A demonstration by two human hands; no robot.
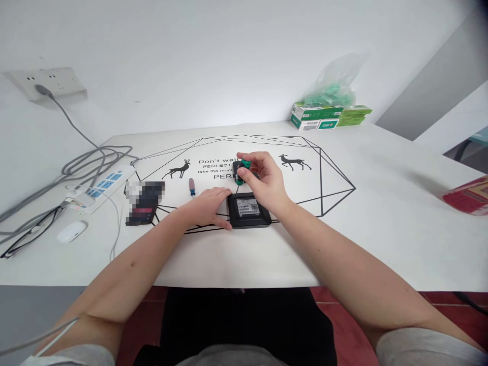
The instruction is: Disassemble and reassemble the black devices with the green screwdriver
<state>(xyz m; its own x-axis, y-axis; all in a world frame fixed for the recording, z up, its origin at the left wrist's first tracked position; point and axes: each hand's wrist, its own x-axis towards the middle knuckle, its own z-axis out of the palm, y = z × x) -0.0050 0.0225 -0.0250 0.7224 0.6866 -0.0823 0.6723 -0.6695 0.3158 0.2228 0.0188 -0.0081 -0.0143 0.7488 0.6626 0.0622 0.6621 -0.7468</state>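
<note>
A black square device [249,222] with a white printed label lies flat on the table, label side up. My left hand [209,206] rests against its left edge, fingers stretched out and thumb at the near corner. My right hand [267,180] is closed around the green-and-black handle of a screwdriver [246,163]. The screwdriver stands nearly upright, its thin shaft reaching down to the device's far left corner. Another black object [235,165] lies behind, mostly hidden by my right hand. A second screwdriver [191,187], with a reddish clear handle and blue collar, lies left of the device.
Leftward are a phone [147,203], partly blurred out, a white earbud case [71,232], glasses [34,231], a power strip [109,188] and coiled grey cables [95,155]. Green-and-white boxes [316,117] with a plastic bag [335,81] stand at the back right. A red package [467,197] sits far right.
</note>
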